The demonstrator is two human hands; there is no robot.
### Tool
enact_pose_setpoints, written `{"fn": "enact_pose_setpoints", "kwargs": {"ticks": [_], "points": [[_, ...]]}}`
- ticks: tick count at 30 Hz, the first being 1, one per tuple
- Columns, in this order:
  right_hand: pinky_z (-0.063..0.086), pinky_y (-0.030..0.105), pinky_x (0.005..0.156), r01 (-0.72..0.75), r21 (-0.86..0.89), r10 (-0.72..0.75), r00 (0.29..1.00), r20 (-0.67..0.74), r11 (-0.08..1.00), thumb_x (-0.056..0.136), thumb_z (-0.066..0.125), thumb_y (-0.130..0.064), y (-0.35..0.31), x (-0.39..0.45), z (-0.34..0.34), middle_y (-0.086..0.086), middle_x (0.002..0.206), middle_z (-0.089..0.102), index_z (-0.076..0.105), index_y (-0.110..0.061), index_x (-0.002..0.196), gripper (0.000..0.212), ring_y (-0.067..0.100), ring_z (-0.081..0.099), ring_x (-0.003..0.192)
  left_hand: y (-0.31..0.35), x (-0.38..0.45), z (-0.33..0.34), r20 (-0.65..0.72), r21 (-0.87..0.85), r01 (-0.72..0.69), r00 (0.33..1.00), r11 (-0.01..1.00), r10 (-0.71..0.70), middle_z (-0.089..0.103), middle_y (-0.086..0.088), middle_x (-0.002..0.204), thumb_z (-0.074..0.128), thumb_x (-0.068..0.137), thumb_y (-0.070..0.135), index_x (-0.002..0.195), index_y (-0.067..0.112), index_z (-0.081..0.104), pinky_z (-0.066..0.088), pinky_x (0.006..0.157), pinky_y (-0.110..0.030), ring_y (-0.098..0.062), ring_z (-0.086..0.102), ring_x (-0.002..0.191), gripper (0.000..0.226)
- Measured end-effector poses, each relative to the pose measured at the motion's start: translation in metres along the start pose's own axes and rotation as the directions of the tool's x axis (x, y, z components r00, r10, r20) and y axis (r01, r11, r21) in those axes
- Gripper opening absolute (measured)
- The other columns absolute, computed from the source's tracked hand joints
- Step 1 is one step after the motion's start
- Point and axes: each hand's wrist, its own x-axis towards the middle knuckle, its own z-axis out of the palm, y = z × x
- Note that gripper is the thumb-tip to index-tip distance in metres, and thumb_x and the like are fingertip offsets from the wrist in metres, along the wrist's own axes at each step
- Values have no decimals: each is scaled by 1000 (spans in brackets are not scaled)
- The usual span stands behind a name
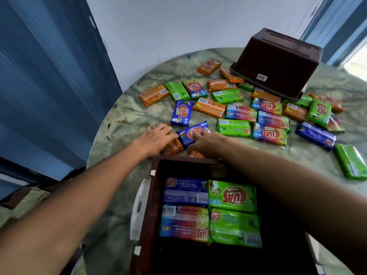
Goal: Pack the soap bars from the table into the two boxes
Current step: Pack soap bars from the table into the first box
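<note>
A dark brown box (pixel 156 195) stands at the near table edge with several wrapped soap bars (pixel 232 195) laid flat inside. Just beyond its far rim, my left hand (pixel 156 138) rests on an orange soap bar (pixel 173 146), fingers spread over it. My right hand (pixel 208 142) touches a blue soap bar (pixel 190 133) lying beside the orange one; its fingertips lie on the wrapper. A second brown box (pixel 278 62) lies tipped over, bottom up, at the far right, resting on some bars. Several orange, green, blue and multicolour bars (pixel 234 128) are scattered across the table.
The round green marbled table (pixel 123 124) ends close on the left, with a blue curtain (pixel 49 86) beyond it. A white wall is behind. A green bar (pixel 350 161) lies near the right edge. A white handle (pixel 139 211) sticks out at the near box's left side.
</note>
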Motion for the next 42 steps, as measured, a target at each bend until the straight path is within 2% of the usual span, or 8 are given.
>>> {"fn": "enact_pose_setpoints", "kwargs": {"ticks": [5, 9, 14, 20, 27, 33, 39, 42], "points": [[49, 42, 86, 51, -90, -57, 996, -64, 995, 92, 56, -24, 7, 2, 6, 12, 147, 33, 38, -29, 142, 54, 32, 37, 132, -2, 2, -6, -14, 33, -9, 1000, 999, 10, 43, -10, 127, 63, 84, 41, 132, 21, 44, 40, 92, -39, -26, 38, 117, 55], [52, 35, 80, -46, 49, 51, 994, -98, 998, 76, 73, -37, 31, -11, 3, 4, 120, 59, 54, -20, 124, 54, 21, 56, 105, -18, -12, -11, 14, -348, 73, 997, 935, -73, 52, -3, 110, 76, 68, 44, 115, 20, 52, 44, 81, -31, -19, 50, 103, 58], [41, 29, 61, -202, 158, 237, 939, -248, 967, 70, 70, -55, 66, -73, -27, 1, 99, 52, 56, -18, 119, 63, 19, 51, 86, -25, -50, -74, -148, -621, 110, 956, 776, -254, 58, -3, 112, 81, 58, 33, 122, 18, 57, 39, 76, -27, -19, 54, 96, 70], [50, 34, 73, -147, 106, 180, 862, -473, 983, 72, 55, -62, 12, -180, -36, 4, 116, 60, 43, -19, 134, 76, 26, 57, 103, 44, -119, -156, -218, -412, -66, 975, 909, -28, 54, 5, 100, 68, 51, 52, 113, 23, 59, 48, 73, -30, -15, 54, 87, 69], [38, 33, 68, -153, 196, 201, 946, -256, 969, 81, 59, -50, -41, -190, 29, 7, 120, 56, 39, -20, 133, 64, 28, 52, 110, 127, -121, -101, -33, -150, -34, 999, 988, 29, 52, -1, 112, 68, 70, 47, 124, 25, 38, 47, 80, -36, -23, 54, 103, 66], [36, 35, 63, -177, 273, 266, 903, -338, 946, 86, 57, -16, -65, -165, 54, 11, 121, 48, 56, -15, 120, 34, 33, 47, 111, 132, -122, -59, -179, -159, 14, 983, 987, -43, 58, -7, 97, 77, 68, 25, 97, 19, 70, 53, 54, -37, -29, 57, 96, 31], [25, 26, 37, -105, 186, 177, 887, -427, 977, 41, 86, -12, -69, -155, 53, 8, 70, 60, 68, -12, 60, 27, 28, 58, 59, 137, -114, -61, -123, -160, 59, 989, 985, -79, 50, -4, 111, 62, 82, 20, 108, 19, 67, 49, 77, -36, -26, 46, 108, 26], [23, 23, 35, -84, 197, 166, 880, -445, 977, 40, 89, -12, -66, -154, 55, 8, 70, 60, 66, -12, 57, 28, 27, 57, 57, 136, -113, -66, -75, -144, 53, 995, 988, -64, 48, -4, 113, 63, 83, 25, 109, 18, 66, 49, 80, -35, -24, 44, 109, 27]]}}
